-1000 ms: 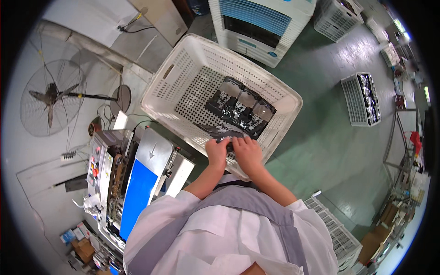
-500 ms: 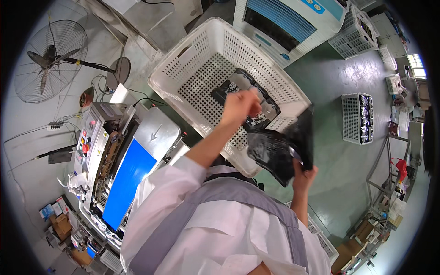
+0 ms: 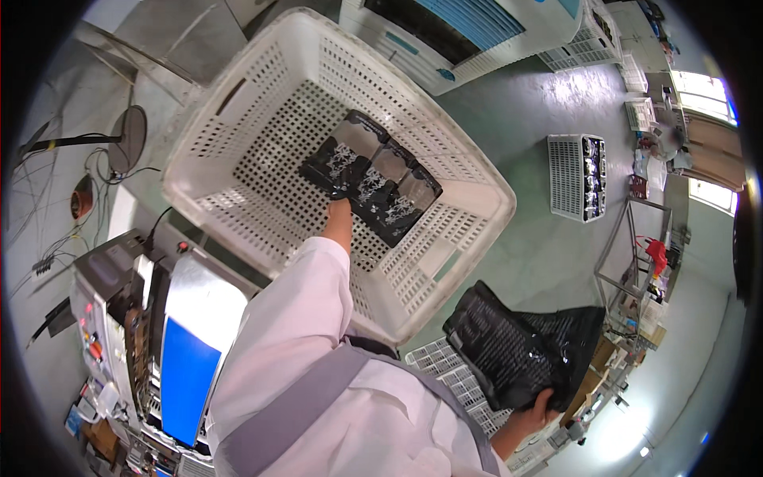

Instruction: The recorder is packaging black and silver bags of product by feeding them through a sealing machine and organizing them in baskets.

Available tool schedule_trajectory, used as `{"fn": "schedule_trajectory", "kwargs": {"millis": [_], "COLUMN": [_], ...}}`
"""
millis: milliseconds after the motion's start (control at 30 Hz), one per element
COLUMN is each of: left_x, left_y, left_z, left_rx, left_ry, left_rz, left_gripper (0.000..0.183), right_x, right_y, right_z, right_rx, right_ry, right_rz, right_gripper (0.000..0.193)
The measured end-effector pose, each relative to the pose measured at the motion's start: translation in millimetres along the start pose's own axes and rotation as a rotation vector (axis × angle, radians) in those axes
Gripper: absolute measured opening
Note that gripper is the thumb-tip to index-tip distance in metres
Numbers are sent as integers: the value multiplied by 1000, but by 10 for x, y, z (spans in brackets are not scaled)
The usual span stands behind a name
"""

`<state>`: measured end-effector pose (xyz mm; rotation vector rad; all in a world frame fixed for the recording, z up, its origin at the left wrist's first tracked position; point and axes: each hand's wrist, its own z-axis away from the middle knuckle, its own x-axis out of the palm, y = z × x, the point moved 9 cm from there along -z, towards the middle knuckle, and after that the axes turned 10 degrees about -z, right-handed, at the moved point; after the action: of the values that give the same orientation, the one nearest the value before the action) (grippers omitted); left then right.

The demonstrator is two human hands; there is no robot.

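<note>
White perforated crate [image 3: 397, 111], 3 black pouches [image 3: 377, 181] lying in a row on its bottom

glossy green-grey floor [image 3: 517, 119] spreads left of the bare metal frame [image 3: 611, 238], its surface gleaming above the frame. right of the frame is a pale wall [image 3: 707, 278]; above and right, bright windows [image 3: 703, 97] flank brownish panels [image 3: 713, 151].

Packages [image 3: 391, 164] in crate [image 3: 362, 67], conveyor machine [image 3: 189, 381] left of it, air cooler [image 3: 457, 36] behind, bag [image 3: 517, 342] to the near right
</note>
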<state>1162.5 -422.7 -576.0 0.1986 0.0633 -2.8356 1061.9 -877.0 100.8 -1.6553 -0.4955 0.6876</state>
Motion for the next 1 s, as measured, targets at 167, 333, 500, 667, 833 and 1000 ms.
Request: {"fn": "schedule_trajectory", "kwargs": {"millis": [167, 333, 500, 667, 833, 1000], "left_x": [-185, -225, 132, -170, -132, -430], "left_y": [1025, 630, 1153, -577, 1032, 1210], "left_z": [511, 149, -118, -843, -276, 912], "left_rx": [70, -10, 99, -526, -51, 215], "left_ry": [130, 64, -73, 391, 224, 79], "left_rz": [-282, -464, -706, 527, -268, -998], "left_gripper": [84, 80, 56, 38, 24, 12], "right_x": [-477, -205, -50, 315, 456, 328], "right_y": [93, 258, 212, 204, 230, 271], "right_z": [212, 331, 342, 262, 262, 291], "right_rx": [71, 123, 114, -78, 145, 156], "right_ry": [174, 98, 94, -261, -169, -120], "right_rz": [123, 70, 10, 261, 243, 189], "right_gripper": [52, 53, 40, 40, 38, 31]}}
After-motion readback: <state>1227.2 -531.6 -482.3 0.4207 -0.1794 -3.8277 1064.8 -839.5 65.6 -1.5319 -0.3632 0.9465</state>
